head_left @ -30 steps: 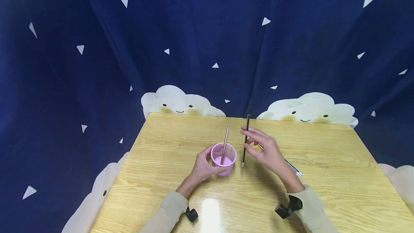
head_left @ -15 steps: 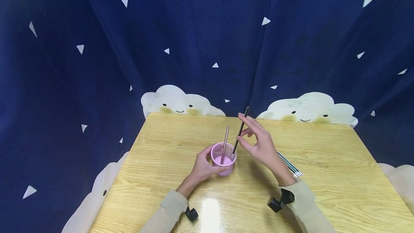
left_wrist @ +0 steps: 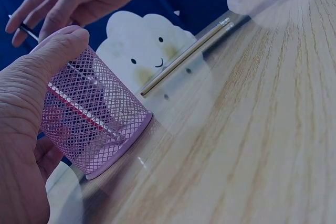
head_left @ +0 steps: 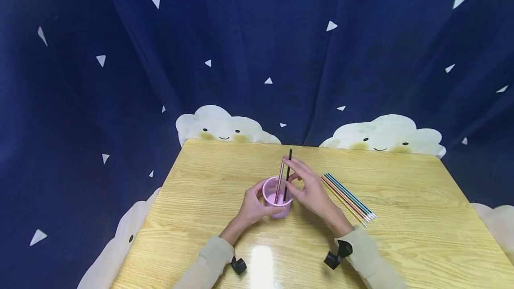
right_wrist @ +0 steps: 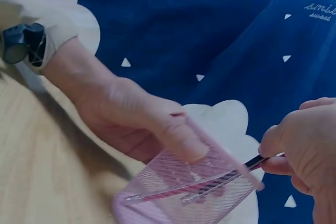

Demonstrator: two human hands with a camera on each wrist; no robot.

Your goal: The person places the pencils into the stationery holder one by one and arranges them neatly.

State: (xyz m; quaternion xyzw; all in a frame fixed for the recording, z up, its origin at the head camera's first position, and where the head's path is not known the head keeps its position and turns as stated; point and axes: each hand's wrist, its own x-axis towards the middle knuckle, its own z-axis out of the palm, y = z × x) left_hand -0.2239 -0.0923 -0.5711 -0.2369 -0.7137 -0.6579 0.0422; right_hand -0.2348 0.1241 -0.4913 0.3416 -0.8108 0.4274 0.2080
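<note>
The left hand [head_left: 253,206] grips a pink mesh pencil cup [left_wrist: 107,121] around its side, thumb near the rim. Inside leans a metallic red pencil [head_left: 279,184], its top sticking out above the rim. In the right hand [head_left: 313,193] a black pencil [head_left: 288,173] is pinched between thumb and fingers, its lower end down inside the cup. The right wrist view shows both pencils through the mesh, their eraser ends toward the cup's bottom. The right fingertips are right at the rim, and the index finger reaches up beside the pencil tops.
Several coloured pencils [head_left: 347,200], green, red and yellow among them, lie side by side on the wooden table [head_left: 421,217] right of the right hand. A dark blue curtain [head_left: 249,35] with clouds and white triangles hangs behind the table's far edge.
The right hand has moved left with the black pencil, from beside the cup to over it, and lowered the pencil's end inside. The left hand and cup stay put.
</note>
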